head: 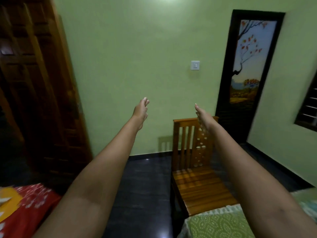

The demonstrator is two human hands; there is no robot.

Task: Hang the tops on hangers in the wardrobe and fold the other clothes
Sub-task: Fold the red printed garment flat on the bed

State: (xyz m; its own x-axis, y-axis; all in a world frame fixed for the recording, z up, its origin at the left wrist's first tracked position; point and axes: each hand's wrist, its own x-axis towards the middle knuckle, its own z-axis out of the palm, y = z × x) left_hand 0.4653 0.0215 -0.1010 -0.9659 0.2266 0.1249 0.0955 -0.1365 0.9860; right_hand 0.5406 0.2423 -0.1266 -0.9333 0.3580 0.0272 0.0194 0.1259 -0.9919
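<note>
Red patterned cloth (pixel 32 208), blurred and crumpled, lies nearest, left of the wooden chair (pixel 197 169). Above the chair, left hand (pixel 140 112) and right hand (pixel 204 117) stretch forward, fingers straight, holding nothing. Beyond, at far left, stands the wardrobe (pixel 34 83); dim light could hide which garment is a top.

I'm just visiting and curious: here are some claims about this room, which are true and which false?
1. Both hands, left hand and right hand, hold nothing. True.
2. A shirt is draped over the wooden chair. False: the chair is bare.
3. A red patterned cloth lies at lower left. True.
4. The wall is blue. False: it is green.
5. The light switch sits on the wall above the chair. True.
</note>
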